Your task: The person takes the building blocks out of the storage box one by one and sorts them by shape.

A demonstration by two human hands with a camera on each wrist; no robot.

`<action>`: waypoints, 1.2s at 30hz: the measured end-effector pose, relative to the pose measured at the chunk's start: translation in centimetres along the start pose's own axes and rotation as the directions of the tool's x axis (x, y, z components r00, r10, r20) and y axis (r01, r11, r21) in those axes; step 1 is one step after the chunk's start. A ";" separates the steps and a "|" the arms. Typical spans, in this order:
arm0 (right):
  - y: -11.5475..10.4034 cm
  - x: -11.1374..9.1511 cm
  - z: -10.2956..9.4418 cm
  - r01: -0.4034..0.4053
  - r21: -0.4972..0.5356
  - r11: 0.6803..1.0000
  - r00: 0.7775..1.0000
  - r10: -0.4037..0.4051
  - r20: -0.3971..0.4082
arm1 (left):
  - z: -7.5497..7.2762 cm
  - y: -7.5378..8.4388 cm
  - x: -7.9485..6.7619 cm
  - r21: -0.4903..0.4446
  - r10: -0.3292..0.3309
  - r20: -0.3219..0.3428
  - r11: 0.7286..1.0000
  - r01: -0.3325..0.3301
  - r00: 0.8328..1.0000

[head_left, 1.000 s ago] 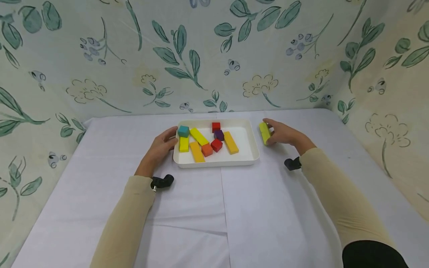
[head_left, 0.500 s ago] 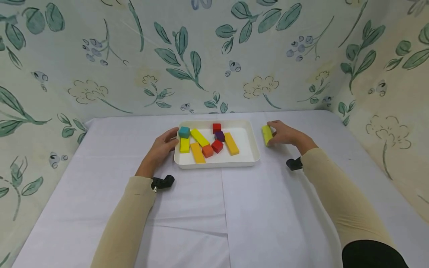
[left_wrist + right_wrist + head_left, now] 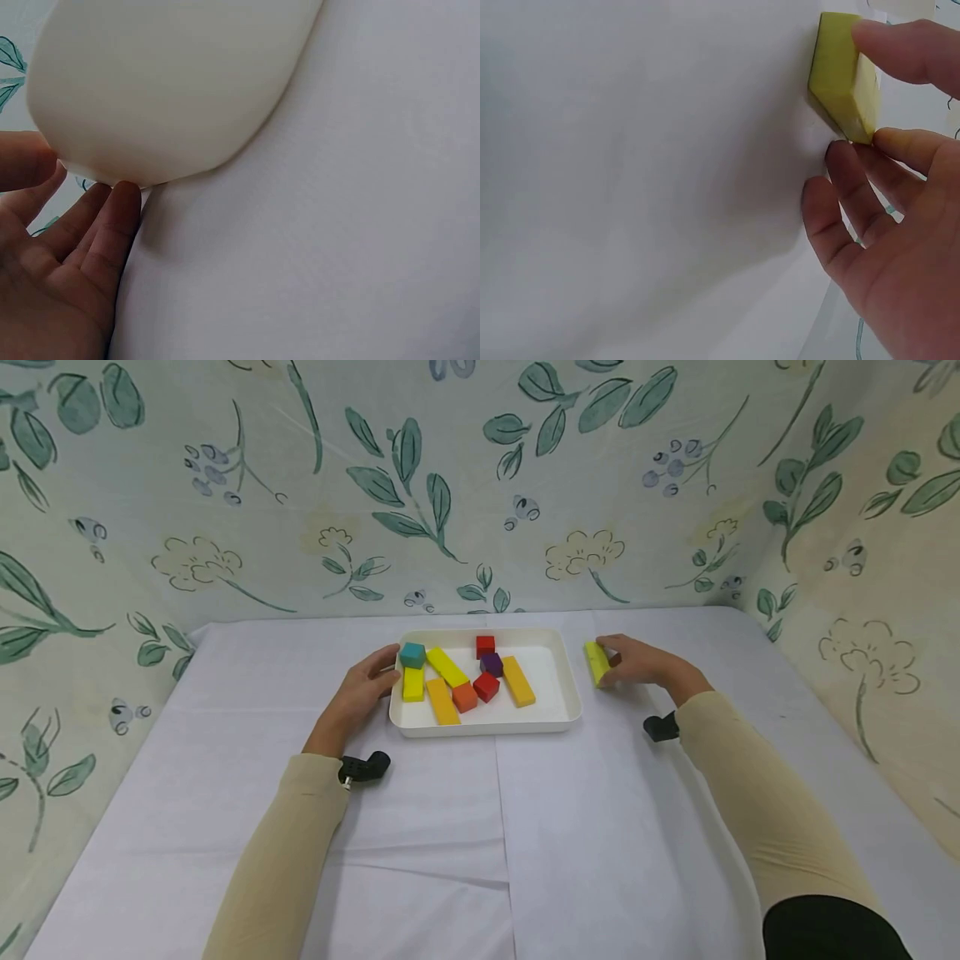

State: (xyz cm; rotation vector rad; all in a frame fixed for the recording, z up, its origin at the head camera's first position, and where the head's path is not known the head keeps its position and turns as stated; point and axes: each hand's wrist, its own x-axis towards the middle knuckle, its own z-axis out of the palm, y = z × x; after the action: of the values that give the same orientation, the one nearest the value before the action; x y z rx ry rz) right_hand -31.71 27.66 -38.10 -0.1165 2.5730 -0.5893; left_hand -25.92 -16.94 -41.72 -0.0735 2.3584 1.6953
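OK, right hand [image 3: 645,663] has the yellow-green block [image 3: 596,664] pinched, thumb against fingertip, near the right end of the white tray [image 3: 545,685] on the bench [image 3: 420,835]. Left hand [image 3: 356,695] loose, fingers touching tray's left end. Other coloured blocks [image 3: 486,687] inside tray.

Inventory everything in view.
Tray: 1, white, centre
Lime block: 1, lime, beside tray
Teal block: 1, teal, tray
Yellow blocks: 2, yellow, tray
Amber blocks: 2, amber, tray
Orange block: 1, orange, tray
Red blocks: 2, red, tray
Purple block: 1, purple, tray
Cloth: 1, white, beneath tray
Backdrop: 1, pale, behind
Cameras: 2, black, wrists
Unclear object: 1, black, lower right
Sleeves: 2, beige, arms
Left hand: 1, touching tray
Right hand: 1, pinching lime block
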 end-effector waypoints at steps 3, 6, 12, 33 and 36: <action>0.1 0.2 0.1 0.001 -0.003 1.000 1.000 -0.001 0.000 | 0.0 0.0 0.0 0.001 0.001 0.002 1.000 -0.001 1.000; 0.0 0.2 0.2 0.000 -0.005 1.000 1.000 0.000 0.001 | 0.0 0.0 0.0 -0.002 0.000 0.002 1.000 0.000 1.000; -0.3 0.1 0.2 0.004 -0.004 1.000 1.000 -0.004 0.009 | -0.1 -0.2 0.1 -0.003 0.011 0.004 1.000 -0.011 1.000; -10.4 -2.1 -0.6 0.253 -0.163 0.954 0.951 -0.276 -0.138 | -0.2 -0.4 0.0 -0.010 -0.001 0.021 1.000 0.002 1.000; -12.0 -2.2 -0.4 0.278 -0.180 0.944 0.948 -0.300 -0.106 | -0.2 -0.2 -0.1 -0.010 0.009 0.021 1.000 -0.009 1.000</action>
State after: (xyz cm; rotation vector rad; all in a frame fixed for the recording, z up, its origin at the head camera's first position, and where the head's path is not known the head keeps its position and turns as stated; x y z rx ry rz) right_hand -30.26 17.41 -31.69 -0.5370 2.7525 -0.5032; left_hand -25.86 -17.18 -41.89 -0.0466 2.3383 1.7039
